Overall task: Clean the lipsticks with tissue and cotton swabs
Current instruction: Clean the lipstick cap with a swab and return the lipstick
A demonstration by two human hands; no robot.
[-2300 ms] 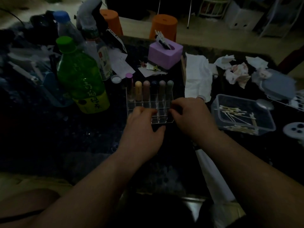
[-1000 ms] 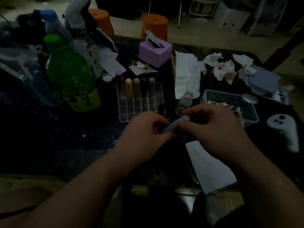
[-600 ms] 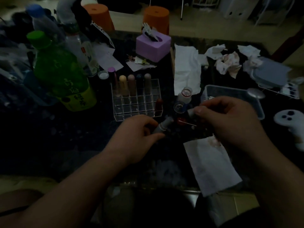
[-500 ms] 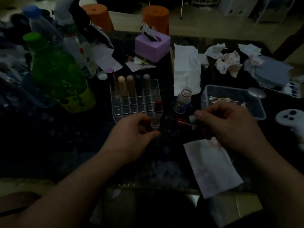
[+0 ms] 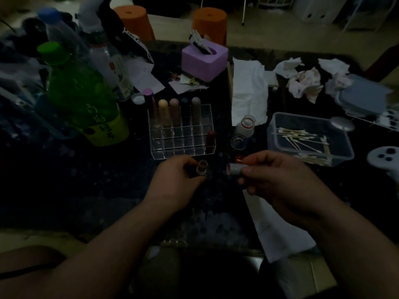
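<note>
Lipstick [image 5: 202,167]: uncapped, held roughly upright above the dark table [image 5: 86,180], open end up and ringed by a pale collar. It sits at the tips of the left hand [image 5: 174,186], pinched between the curled forefinger above and the thumb below; only the top of the tube shows past the fingers.

Cap [image 5: 235,169]: pale grey, lying sideways, mouth turned toward the lipstick. A clear gap separates the two. The right hand [image 5: 280,182] grips it at its far end, thumb on top, the other fingers curled beneath.

Tissue [image 5: 278,231]: flat white sheet, under the right hand and wrist.

Clear rack [image 5: 183,145]: just beyond the left hand. Five capped tubes [image 5: 174,112] in the back row; one dark red lipstick [image 5: 210,138] in the front right corner.

Cotton swabs [image 5: 302,137]: loose in a clear tub [image 5: 311,157], beyond the right hand.

Crumpled tissues [image 5: 304,83]: far right. Green bottle [image 5: 84,100]: left of the rack.
</note>
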